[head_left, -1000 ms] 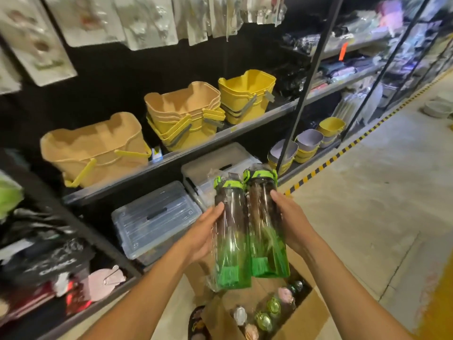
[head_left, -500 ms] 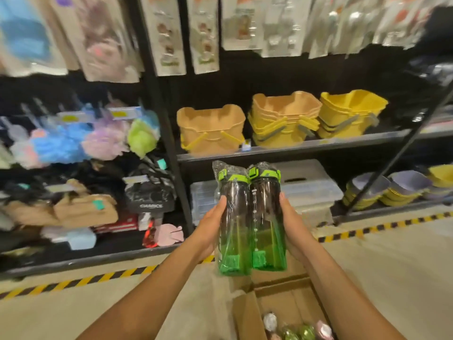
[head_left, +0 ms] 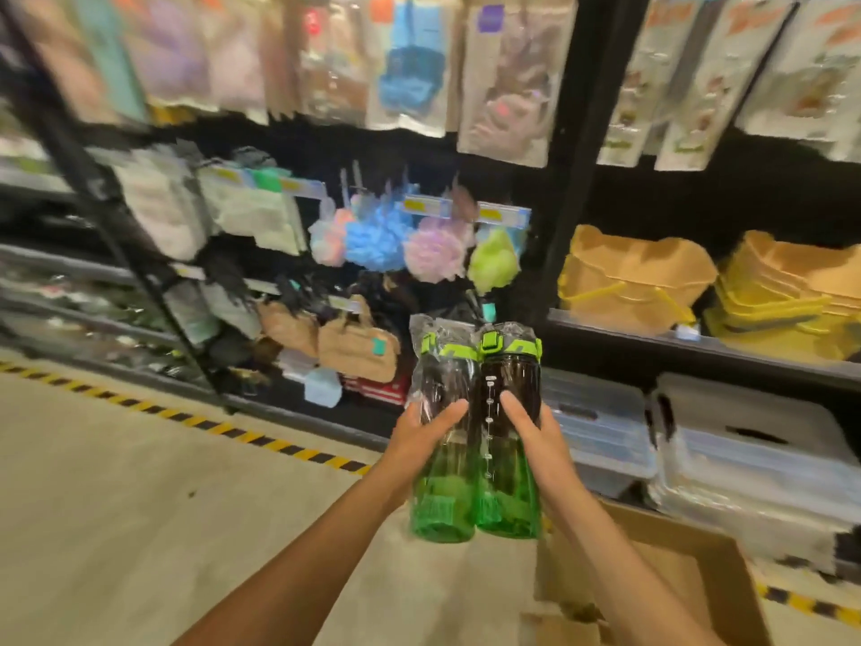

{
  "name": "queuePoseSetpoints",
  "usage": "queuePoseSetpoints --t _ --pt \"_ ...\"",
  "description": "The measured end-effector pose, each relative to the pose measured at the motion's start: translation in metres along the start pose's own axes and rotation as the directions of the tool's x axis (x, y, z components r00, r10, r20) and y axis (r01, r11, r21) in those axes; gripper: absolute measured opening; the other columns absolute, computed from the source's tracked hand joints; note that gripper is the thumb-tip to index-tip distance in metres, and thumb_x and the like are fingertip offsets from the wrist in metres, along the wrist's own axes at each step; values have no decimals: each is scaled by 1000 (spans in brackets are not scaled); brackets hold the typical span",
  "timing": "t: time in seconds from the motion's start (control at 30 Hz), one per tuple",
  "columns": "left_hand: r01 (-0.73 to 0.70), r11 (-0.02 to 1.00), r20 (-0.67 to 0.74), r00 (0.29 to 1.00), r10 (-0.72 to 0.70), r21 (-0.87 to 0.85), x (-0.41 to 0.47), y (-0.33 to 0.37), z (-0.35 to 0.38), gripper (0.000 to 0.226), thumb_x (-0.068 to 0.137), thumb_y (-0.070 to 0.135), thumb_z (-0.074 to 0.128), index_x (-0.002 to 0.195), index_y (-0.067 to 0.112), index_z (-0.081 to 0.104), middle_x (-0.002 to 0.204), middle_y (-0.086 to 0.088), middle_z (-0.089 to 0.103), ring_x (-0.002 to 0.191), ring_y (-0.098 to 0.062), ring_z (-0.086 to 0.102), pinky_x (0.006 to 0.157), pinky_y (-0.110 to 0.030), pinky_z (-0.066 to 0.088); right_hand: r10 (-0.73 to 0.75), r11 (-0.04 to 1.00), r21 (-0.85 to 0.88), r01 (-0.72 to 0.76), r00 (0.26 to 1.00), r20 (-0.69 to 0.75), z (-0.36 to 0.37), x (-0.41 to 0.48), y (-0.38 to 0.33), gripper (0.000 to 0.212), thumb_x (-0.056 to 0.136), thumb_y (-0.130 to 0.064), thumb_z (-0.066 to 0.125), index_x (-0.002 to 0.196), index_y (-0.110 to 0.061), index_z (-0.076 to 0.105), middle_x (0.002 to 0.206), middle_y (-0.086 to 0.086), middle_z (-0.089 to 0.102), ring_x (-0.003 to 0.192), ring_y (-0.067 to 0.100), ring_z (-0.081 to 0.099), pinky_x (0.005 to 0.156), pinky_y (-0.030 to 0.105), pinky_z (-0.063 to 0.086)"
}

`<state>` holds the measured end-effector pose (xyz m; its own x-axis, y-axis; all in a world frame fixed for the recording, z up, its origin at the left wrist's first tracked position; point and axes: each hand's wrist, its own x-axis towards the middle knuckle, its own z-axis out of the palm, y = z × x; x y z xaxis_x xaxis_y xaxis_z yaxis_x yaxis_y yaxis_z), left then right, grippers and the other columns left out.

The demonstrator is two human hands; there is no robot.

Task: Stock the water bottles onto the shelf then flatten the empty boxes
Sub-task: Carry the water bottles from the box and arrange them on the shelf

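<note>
Two green water bottles [head_left: 475, 440] in two hands — left [head_left: 421, 447], right [head_left: 540, 447] — one open cardboard box [head_left: 689, 575], four bath puffs [head_left: 410, 244], two tan pouches [head_left: 326, 340], two clear storage bins [head_left: 745, 463].
</note>
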<state>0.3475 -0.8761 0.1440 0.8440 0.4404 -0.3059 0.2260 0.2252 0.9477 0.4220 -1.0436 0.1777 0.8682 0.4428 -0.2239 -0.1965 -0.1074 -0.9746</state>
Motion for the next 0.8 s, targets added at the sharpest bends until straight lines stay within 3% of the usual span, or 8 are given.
queuePoseSetpoints --t 0.13,0.33,0.47,0.6,0.8 --pt "-49 999 -113 992 50 10 -2 2 -99 107 60 86 79 150 41 45 152 9 53 134 -17 56 111 -50 49 -16 998 -53 15 1000 -2 100 14 -2 67 69 -75 78 119 -31 69 109 -6 78 100 14 75 93 43 59" --pt "-85 996 -308 948 82 4 -7 9 -256 112 57 86 80 151 38 43 152 6 54 135 -19 57 108 -50 51 -37 998 -39 43 989 140 257 26 -16 47 80 -59 78 116 -31 67 109 -4 78 100 15 74 96 49 58" --pt "-164 986 -387 911 144 -19 -39 34 -344 84 62 72 81 133 35 57 126 9 71 112 -12 70 100 -44 57 -80 994 -52 93 972 223 348 32 -23 67 68 -75 75 120 -34 68 112 -5 77 106 18 73 99 52 56" --pt "-201 977 -472 870 144 -72 -67 45 -420 69 66 57 83 127 33 62 112 -2 78 100 -23 76 89 -52 62 -76 994 -51 94 956 282 426 39 -23 88 58 -86 76 123 -28 67 114 2 76 107 25 72 99 57 55" --pt "-234 963 -640 763 97 -133 -102 45 -516 51 76 42 81 122 29 62 106 -6 78 92 -30 77 73 -45 63 -68 990 -80 116 891 450 541 39 -33 77 67 -70 74 128 -24 63 117 0 75 110 23 71 102 51 54"
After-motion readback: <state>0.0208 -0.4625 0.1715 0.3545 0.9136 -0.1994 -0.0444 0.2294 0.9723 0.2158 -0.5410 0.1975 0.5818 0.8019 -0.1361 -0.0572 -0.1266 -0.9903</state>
